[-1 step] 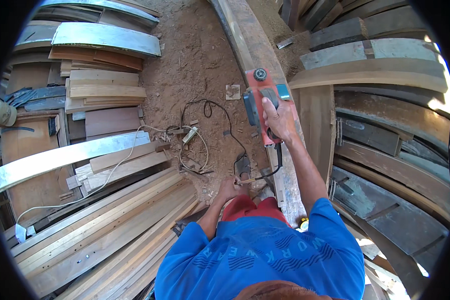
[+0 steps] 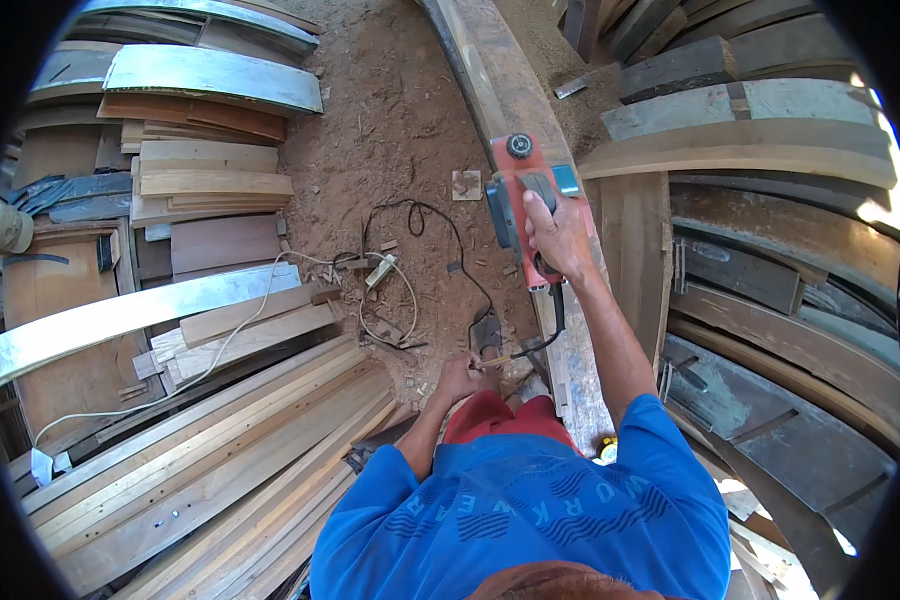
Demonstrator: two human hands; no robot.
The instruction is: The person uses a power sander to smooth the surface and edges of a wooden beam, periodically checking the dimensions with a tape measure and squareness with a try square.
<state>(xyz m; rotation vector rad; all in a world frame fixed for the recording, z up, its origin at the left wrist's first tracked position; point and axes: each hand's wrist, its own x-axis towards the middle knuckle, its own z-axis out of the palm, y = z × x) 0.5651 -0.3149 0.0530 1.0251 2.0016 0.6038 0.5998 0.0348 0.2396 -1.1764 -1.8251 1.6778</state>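
Note:
A red electric hand planer (image 2: 518,210) with a round black front knob rests on the long wooden workbench or beam (image 2: 518,85). My right hand (image 2: 562,238) is closed around its dark handle, thumb on top. From the planer's rear a black power cord (image 2: 556,325) curves down toward my left hand (image 2: 458,380). That hand is held low in front of my red shorts, its fingers closed on the cord.
A pale power strip (image 2: 379,271) with a white extension cord (image 2: 260,310) lies on the dusty floor. Stacked boards (image 2: 215,170) and long planks (image 2: 220,455) line the left. More timber (image 2: 780,220) stands at the right. A yellow tape measure (image 2: 608,448) sits near my right elbow.

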